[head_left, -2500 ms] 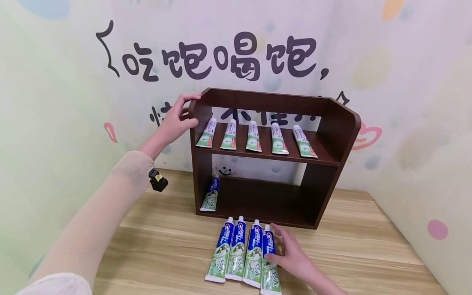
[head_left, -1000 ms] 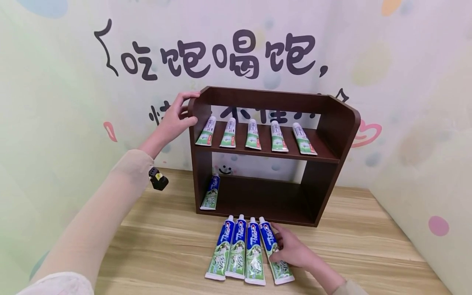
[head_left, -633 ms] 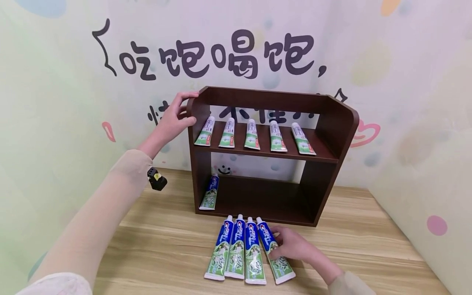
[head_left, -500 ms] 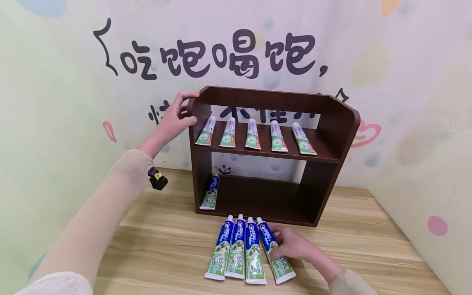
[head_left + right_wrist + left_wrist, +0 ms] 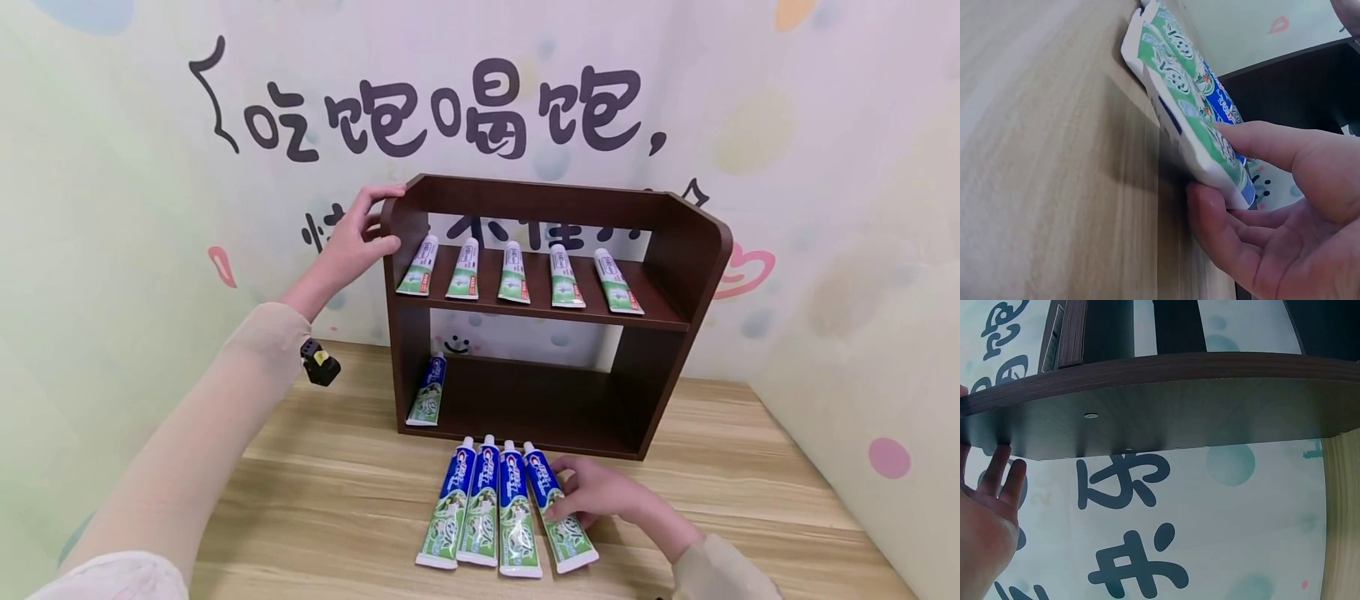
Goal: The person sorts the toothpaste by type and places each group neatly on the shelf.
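Observation:
My right hand (image 5: 600, 490) pinches the rightmost toothpaste tube (image 5: 558, 521), blue and green with a white cap. In the right wrist view, the thumb lies on the face of this tube (image 5: 1210, 140) and the other fingers curl under its edge. Three similar tubes (image 5: 480, 512) lie side by side just left of it on the table. My left hand (image 5: 356, 237) grips the upper left side panel of a dark brown two-level shelf (image 5: 540, 200). In the left wrist view, fingertips touch the outer face of that side panel (image 5: 1166, 412).
Several smaller white-and-green tubes (image 5: 513, 275) stand in a row on the upper level, leaning back. One blue-green tube (image 5: 427, 392) leans at the left of the lower level. The wooden table (image 5: 315, 475) meets patterned walls behind and at the sides. A small black device (image 5: 320, 365) shows by my left sleeve.
The rightmost tube has moved away from its neighbours, its cap end turning left and its bottom end right. My right hand has gone from reaching beside it to pinching it. My left hand stays put.

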`<state>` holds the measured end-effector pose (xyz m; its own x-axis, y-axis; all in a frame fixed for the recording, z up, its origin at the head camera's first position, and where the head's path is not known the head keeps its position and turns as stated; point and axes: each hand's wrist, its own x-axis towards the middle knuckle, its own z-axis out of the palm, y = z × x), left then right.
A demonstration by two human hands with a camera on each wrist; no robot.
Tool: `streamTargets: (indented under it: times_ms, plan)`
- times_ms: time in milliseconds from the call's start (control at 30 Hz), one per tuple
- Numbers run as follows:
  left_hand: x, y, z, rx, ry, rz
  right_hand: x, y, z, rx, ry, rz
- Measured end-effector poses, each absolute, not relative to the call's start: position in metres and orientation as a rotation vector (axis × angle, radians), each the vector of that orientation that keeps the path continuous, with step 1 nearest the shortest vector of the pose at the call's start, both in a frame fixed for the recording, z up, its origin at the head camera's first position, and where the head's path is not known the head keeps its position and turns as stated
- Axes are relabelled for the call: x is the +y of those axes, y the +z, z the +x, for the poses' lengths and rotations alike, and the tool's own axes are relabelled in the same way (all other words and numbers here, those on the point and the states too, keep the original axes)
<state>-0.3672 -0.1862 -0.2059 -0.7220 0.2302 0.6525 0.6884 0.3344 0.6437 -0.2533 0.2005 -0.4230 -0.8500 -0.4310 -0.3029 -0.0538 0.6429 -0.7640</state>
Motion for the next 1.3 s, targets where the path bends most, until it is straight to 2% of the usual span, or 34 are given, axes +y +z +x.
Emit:
streamTargets:
  times_ms: [1300]
  plan:
    - [-0.1859, -0.2055, -0.3665, -2.152, -1.378, -0.809, 0.1994, -0.4155, -0.2541, 2.285, -1.35, -0.336]
